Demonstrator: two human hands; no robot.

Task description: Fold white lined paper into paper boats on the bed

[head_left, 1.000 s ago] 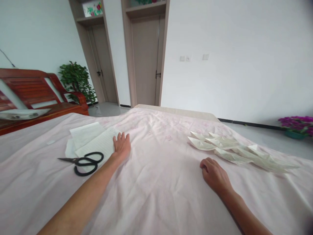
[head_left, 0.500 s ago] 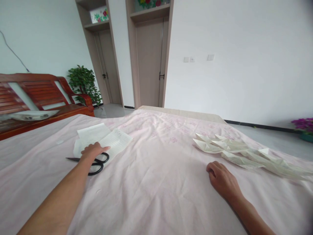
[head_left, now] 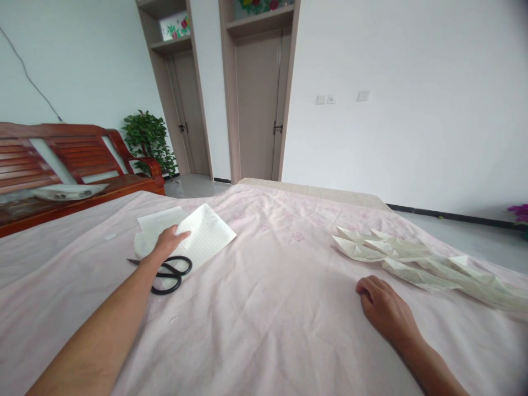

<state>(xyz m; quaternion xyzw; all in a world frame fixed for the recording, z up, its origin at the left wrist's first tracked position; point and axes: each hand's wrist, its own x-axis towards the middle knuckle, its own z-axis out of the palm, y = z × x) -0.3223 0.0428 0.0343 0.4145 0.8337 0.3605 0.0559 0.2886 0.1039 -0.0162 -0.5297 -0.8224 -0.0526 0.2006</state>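
My left hand (head_left: 170, 242) pinches a lined sheet of paper (head_left: 212, 234), its thumb on top and its fingers hidden underneath. The sheet's far edge is raised off the cloth. Beneath and behind it lie more white paper sheets (head_left: 159, 220). Black-handled scissors (head_left: 175, 274) rest by my left wrist, partly covered by the forearm. My right hand (head_left: 385, 305) lies loosely curled on the pink bedspread (head_left: 284, 308), and I see nothing in it. Just beyond it, several folded paper boats (head_left: 402, 253) sit in rows.
A wooden bench (head_left: 78, 154) with a plastic bag on its seat stands at the left. Behind it is a leafy green plant (head_left: 146, 137). Two doors (head_left: 258, 104) and a white wall lie beyond the bed. Purple flowers (head_left: 520, 213) show at the right edge.
My left hand has taken hold of the lined sheet and lifted its far part. My right hand stays curled on the bedspread. The view has turned slightly left.
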